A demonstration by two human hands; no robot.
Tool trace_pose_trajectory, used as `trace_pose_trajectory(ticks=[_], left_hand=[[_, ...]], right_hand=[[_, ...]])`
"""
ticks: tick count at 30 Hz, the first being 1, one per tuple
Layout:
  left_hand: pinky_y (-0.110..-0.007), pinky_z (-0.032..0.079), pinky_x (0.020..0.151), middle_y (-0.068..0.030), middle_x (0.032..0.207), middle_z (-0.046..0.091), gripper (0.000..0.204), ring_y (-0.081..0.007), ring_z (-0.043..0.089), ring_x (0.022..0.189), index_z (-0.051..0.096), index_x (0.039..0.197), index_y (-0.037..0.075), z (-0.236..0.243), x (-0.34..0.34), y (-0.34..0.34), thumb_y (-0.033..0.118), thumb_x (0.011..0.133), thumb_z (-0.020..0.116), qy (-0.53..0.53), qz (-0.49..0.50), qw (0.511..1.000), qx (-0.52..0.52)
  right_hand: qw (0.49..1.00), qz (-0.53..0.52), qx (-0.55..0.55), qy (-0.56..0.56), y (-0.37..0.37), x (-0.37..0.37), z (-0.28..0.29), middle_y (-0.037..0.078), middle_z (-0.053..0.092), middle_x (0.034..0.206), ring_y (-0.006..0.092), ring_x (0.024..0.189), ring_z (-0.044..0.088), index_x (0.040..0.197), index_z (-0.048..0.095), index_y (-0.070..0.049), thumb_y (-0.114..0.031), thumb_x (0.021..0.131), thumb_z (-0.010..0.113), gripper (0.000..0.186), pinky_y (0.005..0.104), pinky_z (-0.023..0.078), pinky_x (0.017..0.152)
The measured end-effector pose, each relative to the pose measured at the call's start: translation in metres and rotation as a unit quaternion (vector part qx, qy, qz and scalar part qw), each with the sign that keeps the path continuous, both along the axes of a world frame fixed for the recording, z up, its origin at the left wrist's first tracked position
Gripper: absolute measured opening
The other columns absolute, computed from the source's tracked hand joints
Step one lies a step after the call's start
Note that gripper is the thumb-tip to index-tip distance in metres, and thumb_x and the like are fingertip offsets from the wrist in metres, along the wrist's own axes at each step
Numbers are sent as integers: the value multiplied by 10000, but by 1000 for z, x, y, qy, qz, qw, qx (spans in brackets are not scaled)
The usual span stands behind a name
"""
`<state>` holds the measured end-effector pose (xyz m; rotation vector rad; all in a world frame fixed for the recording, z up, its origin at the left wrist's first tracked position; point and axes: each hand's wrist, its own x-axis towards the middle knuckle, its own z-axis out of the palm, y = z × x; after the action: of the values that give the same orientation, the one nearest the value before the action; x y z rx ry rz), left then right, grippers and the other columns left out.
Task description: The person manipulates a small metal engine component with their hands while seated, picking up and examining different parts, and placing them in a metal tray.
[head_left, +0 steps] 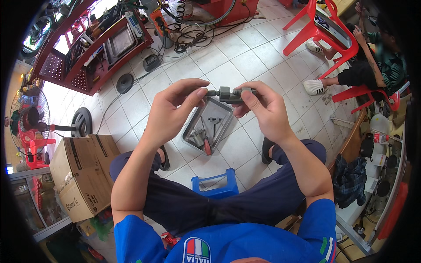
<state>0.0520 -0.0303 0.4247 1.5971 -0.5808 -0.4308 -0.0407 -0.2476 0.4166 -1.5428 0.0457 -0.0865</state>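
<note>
- While I am watching from afar, a dark threaded metal tool [224, 93] is hanging just past twelve o'clock, spanning both hands.
- The left hand [169, 107] is pinching its thin nine-o'clock end; the right hand [268, 109] is grasping its thicker three-o'clock end.
- Below, toward seven o'clock, a metal tray [225, 115] is holding a red-handled screwdriver [207, 147].
- A blue stool [223, 193] is standing at six o'clock, a red cart [52, 63] at ten.

A red cart [81, 79] stands on pale floor tiles [248, 65].
</note>
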Motion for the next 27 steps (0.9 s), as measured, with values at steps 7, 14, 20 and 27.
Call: trace_pose_trajectory(ticks=[7,14,20,27], left_hand=[[-292,532,880,-96,1085,669,288,-138,656,956,611,1179,-29,0,4,5,32,910,693,11,13,998,-62],[-303,537,887,-109,1090,671,277,-151,663,976,601,1145,-28,1,9,15,13,891,706,36,55,993,-94],[-331,566,862,-116,1087,655,251,-182,666,985,607,1103,-16,6,4,26,8,878,716,52,57,988,-133],[-359,596,852,-120,1081,618,264,-210,659,998,587,1100,-21,2,-13,30,-10,870,715,40,29,982,-181]], right_hand=[[1000,-13,18,10,0,1,2,90,677,866,140,763,662,1114,613,14,-270,1005,594,305,269,542,705],[999,-23,34,4,-5,8,-1,115,680,883,162,750,674,1120,602,28,-297,1012,578,344,283,556,689],[1000,-3,28,-14,-3,11,0,130,684,902,175,751,685,1135,599,26,-281,1027,546,330,298,568,690],[997,61,39,-21,10,1,0,119,680,898,186,767,680,1129,596,29,-274,1028,542,324,315,562,697]])
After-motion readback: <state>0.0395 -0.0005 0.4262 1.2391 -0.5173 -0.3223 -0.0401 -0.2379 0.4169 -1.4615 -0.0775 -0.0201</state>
